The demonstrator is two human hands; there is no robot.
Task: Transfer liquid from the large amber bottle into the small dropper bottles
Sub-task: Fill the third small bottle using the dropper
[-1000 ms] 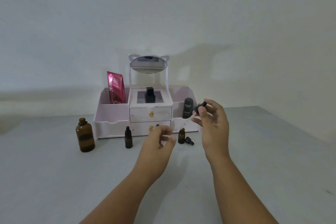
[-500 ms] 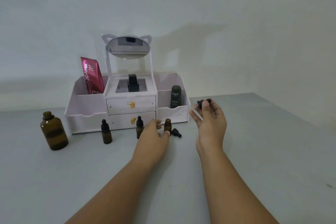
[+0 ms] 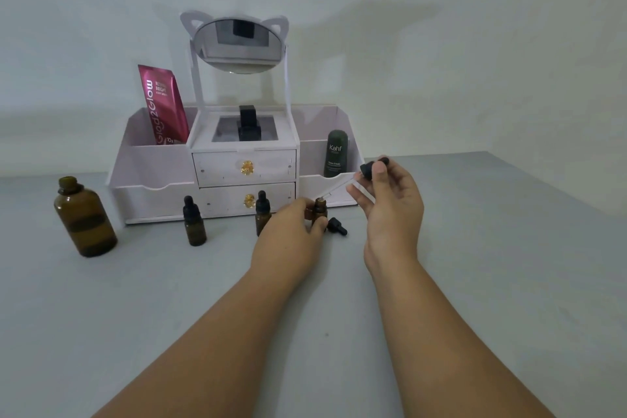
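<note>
Large amber bottle point(image 3: 84, 218) is stood upright at far left of the grey table point(image 3: 475, 265), uncapped, well apart from both hands; a dark liquid level is seen partway up. Pink pouch point(image 3: 163, 105) is propped in the left compartment of the white organiser point(image 3: 152, 163). Capped dropper bottle point(image 3: 194, 222) is stood in front of the organiser's lower drawer. Cat-ear mirror point(image 3: 237, 44) is mounted above the drawers, with a black bottle point(image 3: 248, 124) under it in the top tray. Second capped dropper bottle point(image 3: 262, 214) is stood just left of the left hand point(image 3: 288, 241), partly hidden by it.

Left hand fingers are curled around the open small bottle point(image 3: 319, 209); bottle is upright on the table, neck exposed. Loose black dropper cap point(image 3: 337, 226) is laid on the table just right of that bottle. Dark green tube point(image 3: 336, 153) is stood in the organiser's right compartment.

Right hand point(image 3: 390, 210) is raised, bulb of the dropper point(image 3: 368, 169) pinched between thumb and fingertips, other fingers loosely spread. Glass pipette is angled down-left, tip just above the open bottle's mouth; contact cannot be told.
</note>
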